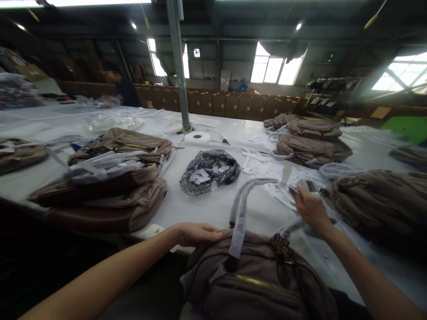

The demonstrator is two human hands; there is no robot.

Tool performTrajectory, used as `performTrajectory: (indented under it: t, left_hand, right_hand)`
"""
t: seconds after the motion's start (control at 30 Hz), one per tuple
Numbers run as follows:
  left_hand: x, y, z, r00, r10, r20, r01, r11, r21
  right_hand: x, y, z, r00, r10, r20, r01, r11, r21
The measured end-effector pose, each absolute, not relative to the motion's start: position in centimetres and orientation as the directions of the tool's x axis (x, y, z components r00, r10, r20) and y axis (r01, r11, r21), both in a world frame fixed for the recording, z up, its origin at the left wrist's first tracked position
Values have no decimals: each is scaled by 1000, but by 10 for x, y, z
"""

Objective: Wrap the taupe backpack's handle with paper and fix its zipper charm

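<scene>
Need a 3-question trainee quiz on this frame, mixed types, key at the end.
1. True or false: the left hand rests on the brown fabric handbag.
2. The right hand touches: A) white paper strips B) white tape roll C) black-and-white patterned cloth?
3. What covers the handbag's looped handle?

Key: 1 true; 2 A; 3 white wrapping.

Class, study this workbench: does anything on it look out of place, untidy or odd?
Mostly brown bags, but a black-and-white patterned cloth lies crumpled mid-table, white paper scraps caught in it. More white strips lie scattered loose beside it, ahead of the right hand.
</scene>
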State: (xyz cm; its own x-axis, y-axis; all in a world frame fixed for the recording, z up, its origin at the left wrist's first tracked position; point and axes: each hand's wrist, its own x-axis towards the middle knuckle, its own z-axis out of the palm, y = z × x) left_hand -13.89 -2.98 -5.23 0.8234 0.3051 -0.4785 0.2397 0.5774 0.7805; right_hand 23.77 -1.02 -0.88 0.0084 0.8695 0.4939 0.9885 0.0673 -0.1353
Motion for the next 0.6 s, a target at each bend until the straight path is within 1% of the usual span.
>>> performTrajectory:
  t: [0.1, 0.23, 0.3, 0.37, 0.43, 0.5, 0.6]
  left_hand:
    - [-140, -33, -56, 786, 363, -501, 235, 574, 785]
    - [-139, -36, -60, 729, 433, -530, 220, 585, 781]
    - [-140, -37, -61, 704, 451, -549, 215, 601, 770]
    - [-141, -37, -61, 680, 456, -574, 214, 625, 751]
    - [-142, -33, -61, 653, 461, -600, 213, 649, 730]
    - [-141, -26, -62, 626, 474, -619, 199, 671, 714]
    - [-134, -12, -64, 589, 501, -634, 157, 699, 698]
  right_hand:
    - [233, -5, -11, -41, 864, 502, 984, 124, -132]
    - [219, -7, -14, -88, 802, 590, 995, 98, 15]
    - [215, -19, -18, -123, 791, 599, 991, 129, 34]
    - [218, -38, -25, -167, 801, 575, 976, 218, -20]
    - [226, -65, -37, -163, 832, 530, 959, 260, -114]
    - [237, -94, -51, -90, 880, 467, 951, 215, -222]
    - [251, -136, -71, 92, 924, 371, 917, 67, -394]
